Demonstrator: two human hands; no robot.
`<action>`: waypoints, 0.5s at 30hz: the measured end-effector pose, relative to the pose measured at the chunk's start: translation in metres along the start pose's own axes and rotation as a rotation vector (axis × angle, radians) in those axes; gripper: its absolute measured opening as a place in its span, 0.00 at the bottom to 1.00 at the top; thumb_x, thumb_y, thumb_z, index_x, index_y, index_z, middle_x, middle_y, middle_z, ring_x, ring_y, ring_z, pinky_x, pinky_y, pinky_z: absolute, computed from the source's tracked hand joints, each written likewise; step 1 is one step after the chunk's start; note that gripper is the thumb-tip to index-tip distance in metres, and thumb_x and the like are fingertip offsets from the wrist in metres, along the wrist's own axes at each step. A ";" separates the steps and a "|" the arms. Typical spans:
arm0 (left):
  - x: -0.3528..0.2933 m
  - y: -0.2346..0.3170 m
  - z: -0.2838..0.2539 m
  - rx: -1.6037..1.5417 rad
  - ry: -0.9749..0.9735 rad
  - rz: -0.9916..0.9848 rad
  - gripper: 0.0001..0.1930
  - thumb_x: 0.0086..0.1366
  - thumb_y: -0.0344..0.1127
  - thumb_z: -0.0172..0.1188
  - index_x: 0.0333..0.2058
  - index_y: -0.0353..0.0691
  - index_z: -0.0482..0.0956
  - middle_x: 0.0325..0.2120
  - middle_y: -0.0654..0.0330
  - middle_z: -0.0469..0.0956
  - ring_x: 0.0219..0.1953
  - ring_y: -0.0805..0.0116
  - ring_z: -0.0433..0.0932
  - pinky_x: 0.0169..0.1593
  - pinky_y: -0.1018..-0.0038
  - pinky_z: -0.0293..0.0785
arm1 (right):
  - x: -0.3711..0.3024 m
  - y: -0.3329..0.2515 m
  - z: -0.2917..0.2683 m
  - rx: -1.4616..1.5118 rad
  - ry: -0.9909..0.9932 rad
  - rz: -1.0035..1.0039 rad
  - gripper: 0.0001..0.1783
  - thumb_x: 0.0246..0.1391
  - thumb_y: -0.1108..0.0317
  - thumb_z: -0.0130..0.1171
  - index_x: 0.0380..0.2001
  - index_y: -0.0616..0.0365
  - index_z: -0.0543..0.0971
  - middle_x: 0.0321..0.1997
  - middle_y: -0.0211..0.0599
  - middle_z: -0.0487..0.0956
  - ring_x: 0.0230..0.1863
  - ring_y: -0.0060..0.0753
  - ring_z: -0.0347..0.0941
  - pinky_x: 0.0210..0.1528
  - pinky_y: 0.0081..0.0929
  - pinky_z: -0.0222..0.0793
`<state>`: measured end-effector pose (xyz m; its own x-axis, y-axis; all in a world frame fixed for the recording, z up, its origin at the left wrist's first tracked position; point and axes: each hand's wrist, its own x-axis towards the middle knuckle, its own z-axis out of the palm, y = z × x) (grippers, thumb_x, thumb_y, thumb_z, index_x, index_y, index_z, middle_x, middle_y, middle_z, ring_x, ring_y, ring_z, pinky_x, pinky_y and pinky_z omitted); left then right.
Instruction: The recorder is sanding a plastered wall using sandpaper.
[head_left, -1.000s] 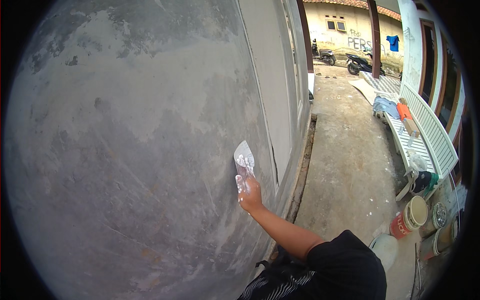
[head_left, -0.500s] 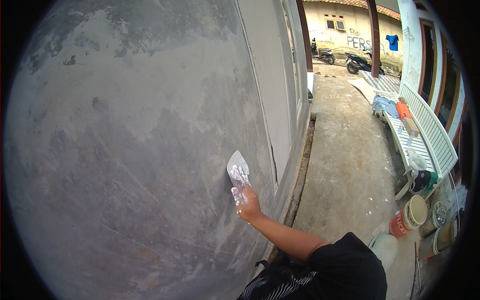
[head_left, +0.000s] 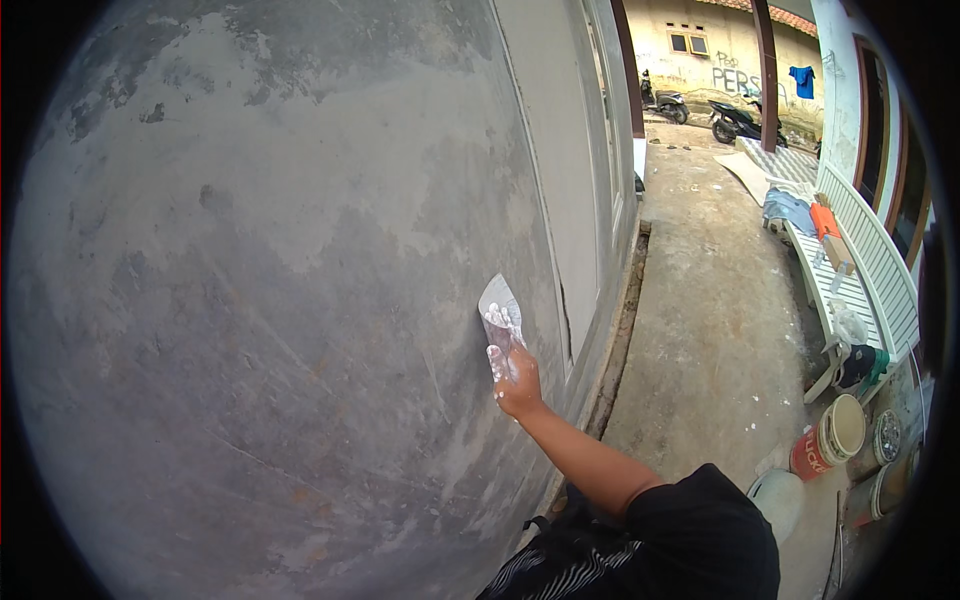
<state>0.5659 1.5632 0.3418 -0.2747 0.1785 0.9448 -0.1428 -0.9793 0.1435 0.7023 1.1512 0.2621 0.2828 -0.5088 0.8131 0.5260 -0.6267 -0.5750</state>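
My right hand [head_left: 517, 378] is closed around a putty knife [head_left: 498, 291], reaching up from the lower right. White paste smears the fingers and thumb. The knife's pale, wide blade points upward and lies against or very close to the grey plastered wall [head_left: 300, 330]; exact contact is hard to tell. My fingers cover the handle. Lighter and darker patches and fine scratches mark the wall. Just right of the blade runs a pale grey panel [head_left: 545, 150] with a dark crack along its edge. My left hand is out of the picture.
A narrow gutter [head_left: 625, 340] follows the wall's foot beside the concrete walkway [head_left: 700, 300]. On the right stand a white slatted bench [head_left: 850, 290] with cloth and boxes, a red-and-cream bucket [head_left: 812, 452], more buckets and a round pale lid [head_left: 776, 500]. Motorbikes [head_left: 735, 122] stand farther off.
My right hand and the putty knife have slid slightly up the wall. The whole view has shifted a little, so the scene sits farther right.
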 end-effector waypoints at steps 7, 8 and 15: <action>0.000 0.001 0.001 -0.018 -0.002 -0.020 0.30 0.75 0.51 0.40 0.57 0.28 0.73 0.65 0.39 0.61 0.69 0.43 0.55 0.69 0.47 0.49 | -0.001 0.011 0.002 -0.089 -0.038 0.232 0.13 0.65 0.66 0.51 0.39 0.68 0.77 0.35 0.57 0.78 0.36 0.58 0.73 0.43 0.39 0.67; 0.000 0.000 0.001 -0.027 0.003 -0.024 0.30 0.75 0.51 0.40 0.57 0.28 0.73 0.65 0.40 0.61 0.69 0.43 0.55 0.69 0.47 0.49 | -0.005 0.009 0.002 -0.086 0.003 0.137 0.14 0.65 0.65 0.51 0.39 0.68 0.77 0.35 0.57 0.78 0.36 0.57 0.73 0.42 0.39 0.67; -0.001 0.000 0.000 -0.046 0.002 -0.025 0.30 0.74 0.50 0.41 0.57 0.27 0.73 0.65 0.39 0.61 0.69 0.43 0.55 0.70 0.48 0.48 | -0.003 0.033 -0.010 -0.135 -0.080 0.423 0.15 0.65 0.64 0.50 0.42 0.69 0.77 0.37 0.58 0.79 0.38 0.57 0.74 0.45 0.39 0.68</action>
<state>0.5661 1.5630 0.3407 -0.2721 0.2031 0.9406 -0.1933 -0.9691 0.1534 0.7104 1.1263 0.2396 0.5147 -0.6925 0.5055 0.2429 -0.4476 -0.8606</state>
